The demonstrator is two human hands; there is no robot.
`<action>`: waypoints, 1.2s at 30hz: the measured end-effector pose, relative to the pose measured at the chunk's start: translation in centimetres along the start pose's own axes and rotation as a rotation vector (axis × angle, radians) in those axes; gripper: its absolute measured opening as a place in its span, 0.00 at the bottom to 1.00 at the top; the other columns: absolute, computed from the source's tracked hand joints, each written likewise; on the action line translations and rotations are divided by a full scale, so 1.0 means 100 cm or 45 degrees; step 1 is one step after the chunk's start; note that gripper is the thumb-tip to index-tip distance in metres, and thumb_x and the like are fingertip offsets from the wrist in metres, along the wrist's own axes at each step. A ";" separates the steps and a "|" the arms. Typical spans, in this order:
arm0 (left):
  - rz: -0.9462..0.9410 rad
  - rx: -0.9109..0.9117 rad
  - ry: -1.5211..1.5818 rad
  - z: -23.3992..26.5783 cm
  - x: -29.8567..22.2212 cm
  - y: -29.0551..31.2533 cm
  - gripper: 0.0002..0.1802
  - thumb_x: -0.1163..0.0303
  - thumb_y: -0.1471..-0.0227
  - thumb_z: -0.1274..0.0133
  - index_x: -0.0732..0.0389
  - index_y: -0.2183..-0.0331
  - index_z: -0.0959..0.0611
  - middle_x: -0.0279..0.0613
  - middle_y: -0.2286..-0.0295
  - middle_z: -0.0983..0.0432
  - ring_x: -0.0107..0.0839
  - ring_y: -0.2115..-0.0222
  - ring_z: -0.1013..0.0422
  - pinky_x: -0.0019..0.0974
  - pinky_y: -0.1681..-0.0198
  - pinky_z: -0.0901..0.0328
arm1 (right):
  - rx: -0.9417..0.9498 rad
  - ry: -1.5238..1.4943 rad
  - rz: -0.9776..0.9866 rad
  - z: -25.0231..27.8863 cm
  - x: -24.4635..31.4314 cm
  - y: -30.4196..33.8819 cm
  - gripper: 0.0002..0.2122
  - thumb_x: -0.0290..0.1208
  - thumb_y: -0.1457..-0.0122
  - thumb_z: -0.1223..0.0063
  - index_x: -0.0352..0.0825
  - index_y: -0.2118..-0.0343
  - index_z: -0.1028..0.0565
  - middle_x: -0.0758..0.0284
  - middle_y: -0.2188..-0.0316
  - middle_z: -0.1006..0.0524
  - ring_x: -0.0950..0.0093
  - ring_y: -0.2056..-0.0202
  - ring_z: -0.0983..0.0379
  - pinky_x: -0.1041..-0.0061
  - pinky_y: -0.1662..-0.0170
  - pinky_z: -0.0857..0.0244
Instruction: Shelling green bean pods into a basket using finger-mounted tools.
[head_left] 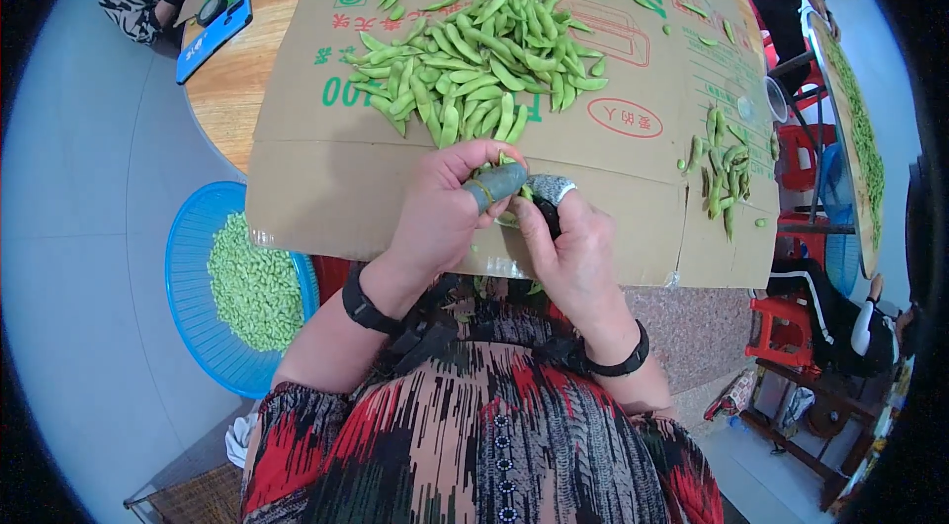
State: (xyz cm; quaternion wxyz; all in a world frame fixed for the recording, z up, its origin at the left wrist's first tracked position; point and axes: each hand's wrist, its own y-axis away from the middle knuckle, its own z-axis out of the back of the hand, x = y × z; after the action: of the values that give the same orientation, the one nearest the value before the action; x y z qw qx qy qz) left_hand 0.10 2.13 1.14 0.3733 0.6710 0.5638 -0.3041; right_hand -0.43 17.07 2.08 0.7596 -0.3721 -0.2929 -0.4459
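Note:
Just in front of my chest, my left hand (435, 203) and my right hand (583, 247) meet over the near part of the cardboard. My left fingers are closed on green soybean pods (505, 159), and a grey-green sleeve (496, 186) with a yellow band covers one finger. The right thumb and fingers pinch at the end of a pod; a grey knitted cover (550, 189) is on one of those fingers. Something black (547, 215) shows there, mostly hidden. Directly beyond my hands lies a heap of soybean pods (484, 54).
The flattened cardboard (326, 178) covers a round wooden table (232, 89). A blue phone (215, 40) lies left. A blue basket (183, 297) of shelled beans (255, 292) stands lower left. Darker pods (727, 173) lie right. Other people sit nearby, with red stools (783, 331) at right.

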 end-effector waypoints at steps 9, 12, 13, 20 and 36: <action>-0.034 -0.145 -0.340 -0.002 0.002 -0.002 0.04 0.78 0.52 0.49 0.62 0.70 0.21 0.23 0.82 0.35 0.11 0.84 0.46 0.18 0.83 0.54 | 0.114 0.207 -0.060 0.001 0.001 0.002 0.08 0.29 0.49 0.46 0.30 0.74 0.30 0.56 0.85 0.28 0.58 0.82 0.29 0.65 0.79 0.35; 0.021 -0.150 -0.330 -0.004 -0.002 -0.002 0.07 0.80 0.52 0.52 0.64 0.69 0.20 0.28 0.80 0.30 0.14 0.80 0.39 0.20 0.79 0.46 | 0.091 0.214 0.010 0.001 0.001 0.001 0.08 0.28 0.49 0.46 0.30 0.75 0.31 0.56 0.85 0.29 0.58 0.82 0.29 0.65 0.80 0.36; 0.022 -0.150 -0.330 0.000 -0.001 -0.003 0.07 0.80 0.52 0.52 0.64 0.69 0.20 0.28 0.80 0.30 0.14 0.80 0.39 0.20 0.79 0.46 | 0.061 0.152 -0.007 0.002 0.001 0.000 0.08 0.28 0.48 0.46 0.30 0.76 0.31 0.56 0.85 0.28 0.58 0.82 0.29 0.65 0.80 0.36; 0.144 0.099 0.220 0.006 -0.009 -0.007 0.15 0.75 0.47 0.55 0.67 0.56 0.25 0.40 0.72 0.25 0.20 0.79 0.36 0.18 0.81 0.46 | 0.158 -0.757 -0.532 0.014 -0.008 -0.009 0.06 0.29 0.41 0.53 0.33 0.67 0.26 0.75 0.86 0.32 0.87 0.85 0.40 0.85 0.83 0.47; 0.032 0.147 0.369 0.017 0.011 -0.004 0.12 0.77 0.54 0.45 0.61 0.63 0.23 0.35 0.71 0.25 0.13 0.82 0.40 0.17 0.81 0.48 | 0.450 -1.321 -0.751 0.020 -0.002 -0.013 0.08 0.32 0.37 0.62 0.35 0.68 0.32 0.78 0.85 0.37 0.89 0.84 0.48 0.88 0.81 0.54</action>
State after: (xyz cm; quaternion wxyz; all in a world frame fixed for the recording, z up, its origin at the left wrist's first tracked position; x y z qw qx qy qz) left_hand -0.08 1.33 -0.74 0.2525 0.7352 0.5850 -0.2313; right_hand -1.90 18.35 3.43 0.4133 -0.3124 -0.7836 -0.3429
